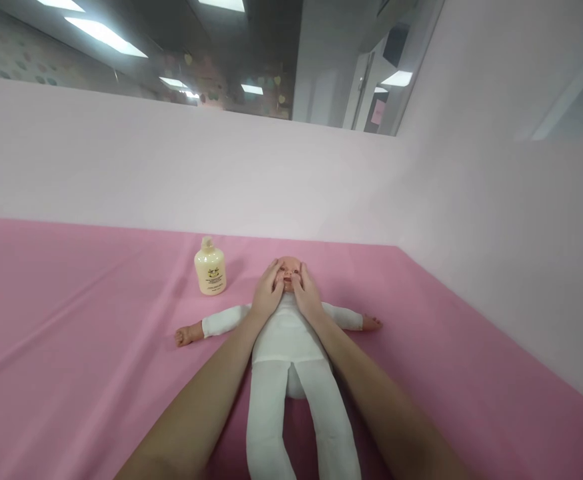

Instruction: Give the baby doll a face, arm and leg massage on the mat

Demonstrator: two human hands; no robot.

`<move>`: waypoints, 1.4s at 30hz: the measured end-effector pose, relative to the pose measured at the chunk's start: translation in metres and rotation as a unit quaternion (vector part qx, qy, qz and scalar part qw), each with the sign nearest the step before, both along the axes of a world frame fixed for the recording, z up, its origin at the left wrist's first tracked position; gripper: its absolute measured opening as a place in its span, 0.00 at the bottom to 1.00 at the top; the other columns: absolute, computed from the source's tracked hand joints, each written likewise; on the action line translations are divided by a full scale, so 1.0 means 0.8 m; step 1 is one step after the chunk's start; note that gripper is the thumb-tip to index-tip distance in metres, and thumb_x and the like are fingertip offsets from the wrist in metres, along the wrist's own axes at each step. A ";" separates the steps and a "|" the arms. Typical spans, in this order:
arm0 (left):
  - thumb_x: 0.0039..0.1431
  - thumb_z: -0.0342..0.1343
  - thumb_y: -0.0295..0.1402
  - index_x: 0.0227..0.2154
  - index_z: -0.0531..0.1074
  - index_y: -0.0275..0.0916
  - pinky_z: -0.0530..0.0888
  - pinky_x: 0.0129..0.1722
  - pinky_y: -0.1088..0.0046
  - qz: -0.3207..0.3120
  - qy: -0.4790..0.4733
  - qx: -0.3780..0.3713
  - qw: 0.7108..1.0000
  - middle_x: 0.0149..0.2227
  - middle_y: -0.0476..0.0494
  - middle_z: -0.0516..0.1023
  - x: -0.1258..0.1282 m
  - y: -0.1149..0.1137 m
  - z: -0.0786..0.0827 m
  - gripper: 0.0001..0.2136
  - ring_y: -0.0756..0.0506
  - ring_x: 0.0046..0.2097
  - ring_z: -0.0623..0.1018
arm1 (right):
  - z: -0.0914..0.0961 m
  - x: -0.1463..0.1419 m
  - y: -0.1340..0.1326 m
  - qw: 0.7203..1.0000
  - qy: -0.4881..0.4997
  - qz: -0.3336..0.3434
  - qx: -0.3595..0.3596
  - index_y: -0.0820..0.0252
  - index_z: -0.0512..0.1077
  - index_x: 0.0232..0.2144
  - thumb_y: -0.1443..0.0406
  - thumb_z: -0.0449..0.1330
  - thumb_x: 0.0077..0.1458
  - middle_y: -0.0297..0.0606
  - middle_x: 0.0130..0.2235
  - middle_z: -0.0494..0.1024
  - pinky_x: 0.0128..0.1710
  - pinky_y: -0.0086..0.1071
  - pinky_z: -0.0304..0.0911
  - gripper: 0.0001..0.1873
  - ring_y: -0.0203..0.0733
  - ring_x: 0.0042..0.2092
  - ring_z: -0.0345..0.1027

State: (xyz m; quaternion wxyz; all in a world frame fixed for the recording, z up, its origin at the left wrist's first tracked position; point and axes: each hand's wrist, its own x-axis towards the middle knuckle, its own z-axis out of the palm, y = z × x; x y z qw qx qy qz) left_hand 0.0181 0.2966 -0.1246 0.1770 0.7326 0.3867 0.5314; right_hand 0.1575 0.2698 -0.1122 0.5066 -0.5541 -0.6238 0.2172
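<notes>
A baby doll (286,340) with a white cloth body lies on its back, its head towards the wall and its legs towards me. Its arms stretch out to both sides. My left hand (268,291) rests along the left side of the doll's head, fingers extended and thumb on the cheek beside the mouth. On the opposite cheek lies my right hand (308,291), also with fingers stretched out and its thumb near the mouth. Between the hands, the middle of the doll's face (288,270) shows. Both palms are hidden from view.
A cream-coloured pump bottle (211,272) with dark print stands left of the doll's head. Pink sheeting (96,320) covers the surface, with creases on the left. A white wall (196,167) closes off the back and the right side, below a window (251,60).
</notes>
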 end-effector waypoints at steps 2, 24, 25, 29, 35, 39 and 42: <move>0.66 0.44 0.36 0.62 0.58 0.43 0.56 0.67 0.61 0.001 -0.008 -0.016 1.000 0.66 0.45 0.58 0.001 0.002 -0.002 0.22 0.46 0.67 0.58 | -0.002 0.002 0.002 1.000 0.015 -0.008 -0.019 0.63 0.45 0.67 0.47 0.45 0.61 0.44 0.68 0.51 0.67 0.43 0.42 0.40 0.46 0.68 0.45; 0.67 0.43 0.42 0.59 0.63 0.46 0.57 0.66 0.61 0.000 -0.013 -0.012 1.000 0.63 0.45 0.61 0.007 0.009 0.001 0.20 0.46 0.66 0.59 | -0.008 0.010 0.010 0.998 0.002 0.036 0.044 0.58 0.50 0.66 0.49 0.43 0.63 0.36 0.69 0.49 0.68 0.42 0.36 0.34 0.41 0.70 0.36; 0.67 0.43 0.42 0.59 0.62 0.46 0.57 0.66 0.62 0.002 -0.016 -0.014 1.000 0.64 0.45 0.61 0.007 0.010 0.000 0.21 0.46 0.66 0.59 | -0.010 0.010 0.011 0.999 0.007 0.028 0.031 0.59 0.48 0.66 0.48 0.43 0.63 0.38 0.69 0.48 0.68 0.42 0.36 0.36 0.41 0.70 0.37; 0.66 0.43 0.43 0.61 0.60 0.43 0.56 0.66 0.63 -0.002 -0.026 -0.015 1.000 0.64 0.42 0.61 0.008 0.012 -0.004 0.22 0.46 0.65 0.60 | -0.014 0.011 0.013 1.000 0.024 0.014 0.001 0.61 0.44 0.67 0.47 0.44 0.62 0.40 0.69 0.48 0.68 0.42 0.38 0.39 0.42 0.69 0.40; 0.65 0.44 0.45 0.61 0.59 0.40 0.56 0.66 0.63 0.004 -0.040 -0.038 0.998 0.63 0.39 0.61 0.008 0.017 -0.008 0.25 0.44 0.65 0.61 | -0.007 0.010 0.006 0.997 0.004 0.053 0.057 0.55 0.50 0.66 0.50 0.42 0.64 0.33 0.68 0.51 0.69 0.42 0.35 0.32 0.40 0.70 0.37; 0.65 0.45 0.46 0.61 0.58 0.40 0.56 0.66 0.62 0.008 -0.047 -0.056 0.997 0.64 0.39 0.60 0.008 0.019 -0.009 0.26 0.44 0.65 0.60 | -0.001 0.010 0.003 0.995 -0.007 0.062 0.075 0.53 0.54 0.64 0.50 0.42 0.64 0.30 0.67 0.55 0.69 0.41 0.36 0.30 0.39 0.70 0.37; 0.64 0.46 0.46 0.61 0.59 0.40 0.56 0.66 0.62 0.011 -0.048 -0.059 0.997 0.64 0.39 0.60 0.007 0.019 -0.010 0.26 0.44 0.65 0.60 | -0.003 0.010 0.005 0.997 -0.002 0.050 0.057 0.53 0.53 0.65 0.50 0.43 0.64 0.31 0.67 0.54 0.68 0.40 0.37 0.31 0.39 0.70 0.37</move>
